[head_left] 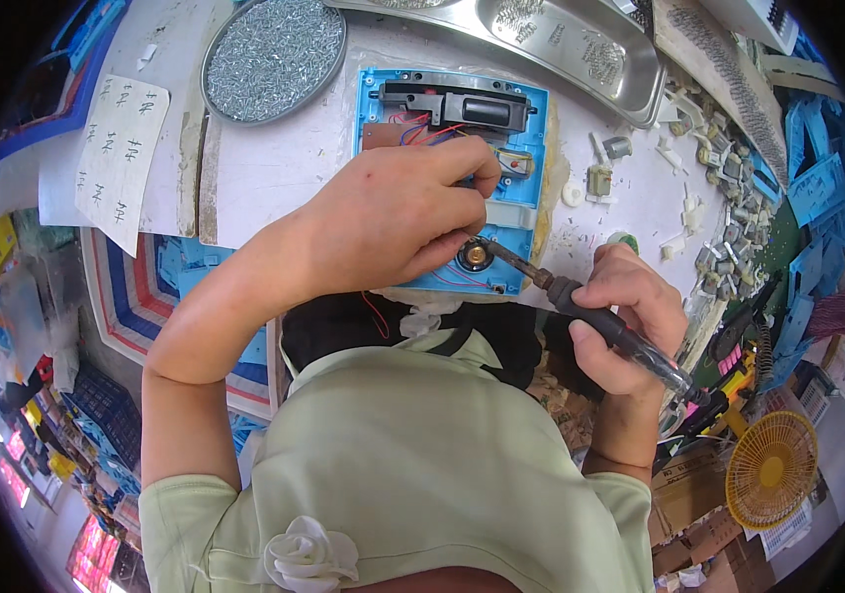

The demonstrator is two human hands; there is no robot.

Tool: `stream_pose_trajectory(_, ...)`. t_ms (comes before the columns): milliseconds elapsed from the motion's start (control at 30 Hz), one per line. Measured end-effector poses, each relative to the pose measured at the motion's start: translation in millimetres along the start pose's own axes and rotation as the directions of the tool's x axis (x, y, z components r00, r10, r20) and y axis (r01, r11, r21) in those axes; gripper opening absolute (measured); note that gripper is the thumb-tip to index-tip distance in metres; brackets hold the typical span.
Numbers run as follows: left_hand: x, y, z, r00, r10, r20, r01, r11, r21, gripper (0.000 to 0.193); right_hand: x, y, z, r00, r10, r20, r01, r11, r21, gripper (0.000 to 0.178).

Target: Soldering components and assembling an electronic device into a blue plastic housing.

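The open blue housing [539,114] lay at the table's near edge; it looked light and stiff, best held by its outer walls, since the thin red wires [442,131] inside seemed fragile. In its near part sat a round speaker [475,257], the tip of a soldering iron [565,294] close by. The right hand [635,316] was wrapped around the iron's dark handle, sensibly clear of the probably hot shaft. The left hand [398,217], apart from it, arched over the housing, fingers bunched; I could not tell whether they pinched anything. Far left stood a round dish [205,81].
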State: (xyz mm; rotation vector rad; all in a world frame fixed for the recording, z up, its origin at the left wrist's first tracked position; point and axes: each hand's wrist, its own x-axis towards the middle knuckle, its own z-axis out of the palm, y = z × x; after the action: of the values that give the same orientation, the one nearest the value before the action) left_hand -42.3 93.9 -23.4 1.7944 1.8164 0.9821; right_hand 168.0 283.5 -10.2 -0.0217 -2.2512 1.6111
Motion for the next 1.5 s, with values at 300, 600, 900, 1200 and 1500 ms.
stream_pose_trajectory(300,0.0,-1.0,-0.6,1.0,-0.003,0.006,0.003,1.0,-0.005,0.013,2.3,-3.9,-2.3,0.999,-0.029,0.017,0.03,0.998,-0.047,0.03)
stream_pose_trajectory(600,0.5,-1.2,-0.5,1.0,0.001,0.011,-0.001,1.0,-0.005,0.013,-3.6,-5.1,-4.9,1.0,-0.01,-0.019,0.01,0.999,-0.033,0.029)
stream_pose_trajectory(900,-0.4,0.9,-0.1,1.0,-0.017,0.009,0.017,1.0,-0.008,0.012,-7.8,-8.7,-10.1,0.997,-0.012,-0.07,0.01,1.0,-0.023,0.029)
stream_pose_trajectory(1200,1.3,8.7,2.4,0.999,-0.044,-0.007,0.044,0.998,0.048,0.011,-9.1,-8.2,-10.2,1.0,0.0,-0.016,0.0,0.999,-0.04,0.03)
stream_pose_trajectory(1500,0.9,7.9,3.7,1.0,-0.022,0.001,0.021,0.997,0.07,0.012,-5.5,-3.6,-4.5,1.0,-0.022,-0.011,0.021,0.999,-0.05,0.029)
